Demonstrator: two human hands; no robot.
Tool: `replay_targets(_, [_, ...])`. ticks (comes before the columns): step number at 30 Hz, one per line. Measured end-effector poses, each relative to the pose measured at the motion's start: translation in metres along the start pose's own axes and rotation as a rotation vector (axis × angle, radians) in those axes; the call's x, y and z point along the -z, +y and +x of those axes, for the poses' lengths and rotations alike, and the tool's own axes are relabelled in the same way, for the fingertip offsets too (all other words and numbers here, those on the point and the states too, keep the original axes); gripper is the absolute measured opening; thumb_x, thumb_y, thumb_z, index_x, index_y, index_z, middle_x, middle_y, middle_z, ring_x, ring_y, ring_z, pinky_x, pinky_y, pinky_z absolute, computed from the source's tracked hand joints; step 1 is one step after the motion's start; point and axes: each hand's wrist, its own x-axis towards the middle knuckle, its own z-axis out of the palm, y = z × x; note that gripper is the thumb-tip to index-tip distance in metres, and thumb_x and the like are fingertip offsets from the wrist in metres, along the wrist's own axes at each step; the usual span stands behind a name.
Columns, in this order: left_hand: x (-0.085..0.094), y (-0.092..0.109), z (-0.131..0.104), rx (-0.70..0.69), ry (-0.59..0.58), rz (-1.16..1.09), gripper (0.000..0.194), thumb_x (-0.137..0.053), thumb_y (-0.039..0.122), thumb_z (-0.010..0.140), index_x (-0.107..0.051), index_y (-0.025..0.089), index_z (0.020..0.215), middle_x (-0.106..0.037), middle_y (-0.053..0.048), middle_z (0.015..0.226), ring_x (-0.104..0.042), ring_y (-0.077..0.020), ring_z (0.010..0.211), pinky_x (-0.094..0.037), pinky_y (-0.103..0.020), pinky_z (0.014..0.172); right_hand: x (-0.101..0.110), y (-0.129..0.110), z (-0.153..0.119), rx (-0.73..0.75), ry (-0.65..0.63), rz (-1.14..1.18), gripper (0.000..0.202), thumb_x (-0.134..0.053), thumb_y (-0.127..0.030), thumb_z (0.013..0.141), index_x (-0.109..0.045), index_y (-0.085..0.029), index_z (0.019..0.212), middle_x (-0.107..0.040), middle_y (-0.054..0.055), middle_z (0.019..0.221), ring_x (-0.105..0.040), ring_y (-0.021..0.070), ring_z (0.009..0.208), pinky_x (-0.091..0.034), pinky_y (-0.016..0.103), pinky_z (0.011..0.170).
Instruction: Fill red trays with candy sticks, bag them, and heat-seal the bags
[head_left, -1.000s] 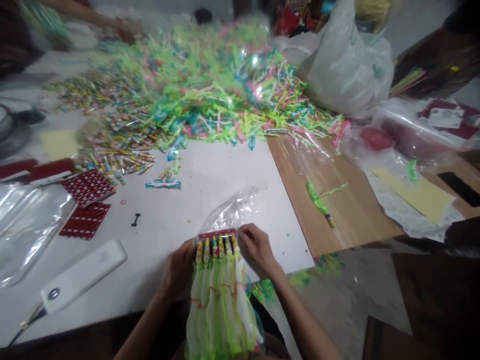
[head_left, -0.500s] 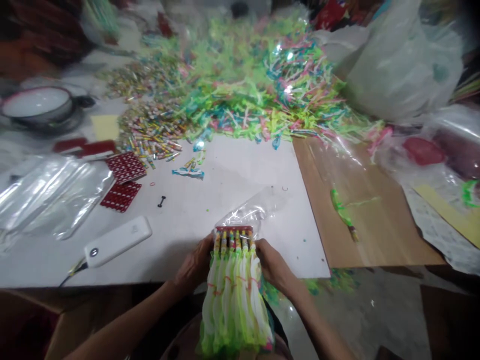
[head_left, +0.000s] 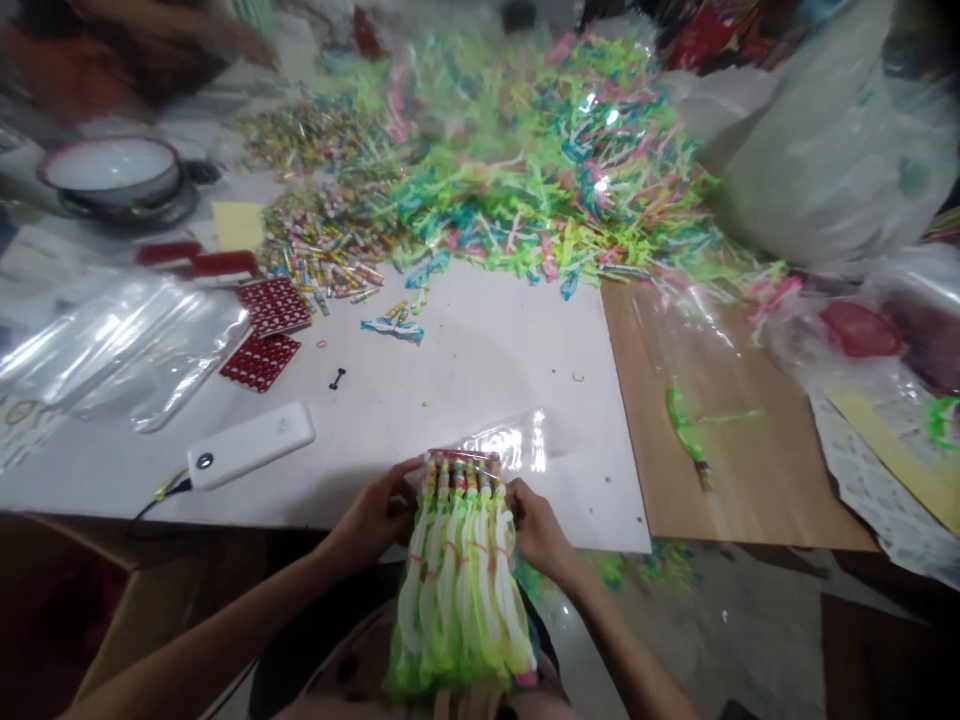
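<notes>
A clear plastic bag (head_left: pixel 517 437) reaches from the table edge toward my lap. Inside its near part lies a row of several green and white balloon-like strips (head_left: pixel 461 590) with patterned tubes at their tops, under a red card edge (head_left: pixel 463 456). My left hand (head_left: pixel 382 515) is at the left side of the bag, fingers curled against its edge. On the right side, my right hand (head_left: pixel 536 520) pinches the bag's edge near the tubes. The strips hang toward me below both hands.
A heap of colourful strips (head_left: pixel 525 200) and a pile of small tubes (head_left: pixel 322 235) cover the far table. At left are a white power bank (head_left: pixel 251 445), red cards (head_left: pixel 261 362), clear bags (head_left: pixel 127 340) and a bowl (head_left: pixel 112 165). Another person's arm (head_left: pixel 217 25) shows at top left.
The view has shifted, so table items appear slightly to the right. My left hand has moved a little outward with its fingers more bent. The other person's arm now shows at top left.
</notes>
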Motion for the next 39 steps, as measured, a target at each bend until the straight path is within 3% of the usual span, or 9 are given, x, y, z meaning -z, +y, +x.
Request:
replay_targets(7, [0.012,0.015,-0.015,0.075,0.063,-0.009,0.028,-0.049,0.034,0.082,-0.054,0.016,0.102,-0.061,0.001,0.075,-0.06,-0.0119,0.058,-0.05,-0.024,0.054,0.006,-0.004,-0.014,-0.15,-0.213,0.46,0.03,-0.071,-0.021,0.063,-0.043,-0.02,0.072,-0.041,-0.008,0.061,-0.032,0.0064,0.054,-0.025,0.018,0.049])
replay_targets(10, [0.012,0.015,-0.023,-0.065,0.147,0.188,0.021,-0.045,0.033,0.089,-0.058,0.017,0.093,-0.063,0.002,0.068,-0.06,-0.0112,0.06,-0.048,-0.021,0.057,0.013,0.0,-0.012,-0.196,-0.32,0.577,0.032,-0.076,-0.028,0.062,-0.047,-0.019,0.072,-0.046,-0.007,0.059,-0.036,0.0058,0.05,-0.025,0.018,0.047])
replay_targets(14, [0.011,0.009,-0.046,-0.304,0.247,0.432,0.016,-0.045,0.026,0.091,-0.06,0.02,0.092,-0.066,0.003,0.068,-0.061,-0.0092,0.057,-0.045,-0.017,0.056,0.018,0.004,-0.017,-0.154,-0.329,0.63,0.033,-0.079,-0.036,0.063,-0.052,-0.017,0.066,-0.047,-0.006,0.055,-0.037,0.0061,0.047,-0.026,0.019,0.045])
replay_targets(18, [0.011,-0.002,-0.079,-0.572,0.166,0.483,0.012,-0.048,0.021,0.09,-0.059,0.023,0.093,-0.064,0.004,0.065,-0.058,-0.0081,0.054,-0.043,-0.016,0.054,0.025,-0.004,-0.04,-0.049,-0.381,0.503,0.033,-0.079,-0.036,0.064,-0.054,-0.017,0.056,-0.049,-0.004,0.054,-0.041,0.0077,0.049,-0.031,0.02,0.046])
replay_targets(22, [0.013,0.0,-0.088,-0.589,0.077,0.422,0.009,-0.052,0.02,0.088,-0.056,0.021,0.096,-0.063,0.004,0.064,-0.055,-0.0068,0.05,-0.041,-0.015,0.051,0.028,-0.019,-0.059,0.008,-0.405,0.441,0.032,-0.076,-0.037,0.068,-0.055,-0.018,0.055,-0.049,-0.003,0.052,-0.041,0.0082,0.048,-0.032,0.021,0.046])
replay_targets(25, [0.02,0.026,-0.065,-0.508,0.122,0.367,0.02,-0.047,0.018,0.088,-0.055,0.019,0.107,-0.063,0.005,0.063,-0.054,-0.0064,0.049,-0.042,-0.015,0.05,0.038,-0.045,-0.043,0.017,-0.204,0.395,0.029,-0.077,-0.035,0.067,-0.054,-0.019,0.062,-0.047,-0.005,0.053,-0.037,0.0071,0.046,-0.028,0.019,0.043])
replay_targets(29, [0.047,0.097,-0.03,-0.427,0.344,0.311,0.029,-0.047,0.025,0.084,-0.057,0.015,0.109,-0.05,0.008,0.05,-0.044,-0.0071,0.044,-0.037,-0.017,0.046,0.069,-0.116,0.005,0.165,0.101,0.355,0.026,-0.075,-0.031,0.068,-0.054,-0.021,0.077,-0.05,-0.006,0.059,-0.037,0.0066,0.046,-0.029,0.018,0.041])
replay_targets(33, [0.081,0.158,-0.032,-0.436,0.484,0.214,0.039,-0.051,0.027,0.079,-0.055,0.014,0.117,-0.047,0.008,0.049,-0.048,-0.0091,0.049,-0.038,-0.019,0.051,0.084,-0.185,0.044,0.362,0.207,0.346,0.028,-0.072,-0.028,0.067,-0.053,-0.022,0.087,-0.053,-0.005,0.065,-0.041,0.0071,0.047,-0.032,0.019,0.041])
replay_targets(39, [0.101,0.164,-0.052,-0.464,0.571,0.087,0.041,-0.047,0.019,0.076,-0.055,0.012,0.115,-0.047,0.008,0.049,-0.044,-0.0079,0.045,-0.035,-0.018,0.047,0.072,-0.202,0.081,0.475,0.283,0.215,0.025,-0.068,-0.029,0.073,-0.055,-0.021,0.092,-0.051,-0.005,0.061,-0.044,0.0086,0.047,-0.035,0.022,0.044])
